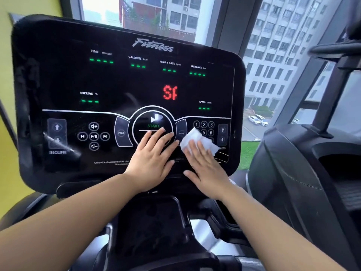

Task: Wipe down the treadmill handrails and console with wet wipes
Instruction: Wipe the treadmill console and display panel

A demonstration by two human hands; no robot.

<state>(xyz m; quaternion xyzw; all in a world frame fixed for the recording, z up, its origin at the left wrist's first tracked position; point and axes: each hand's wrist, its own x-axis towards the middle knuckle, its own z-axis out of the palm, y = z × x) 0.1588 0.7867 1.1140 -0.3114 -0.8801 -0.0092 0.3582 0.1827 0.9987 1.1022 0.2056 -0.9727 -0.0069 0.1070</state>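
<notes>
The black treadmill console (121, 85) fills the view, lit with green dashes and red digits. My left hand (152, 161) lies flat on it with fingers spread, covering the lower part of the round START button (153, 122). My right hand (205, 167) presses a white wet wipe (197, 138) flat against the panel over the number keypad (204, 128). The wipe sticks out beyond my fingertips. Wet streaks show near the INCLINE buttons (57, 135). No handrail is clearly visible.
Below the console sits a black tray and post (152, 222). A second black exercise machine (304, 173) stands close on the right. Behind are tall windows (273, 55) and a yellow wall (5, 55) at left.
</notes>
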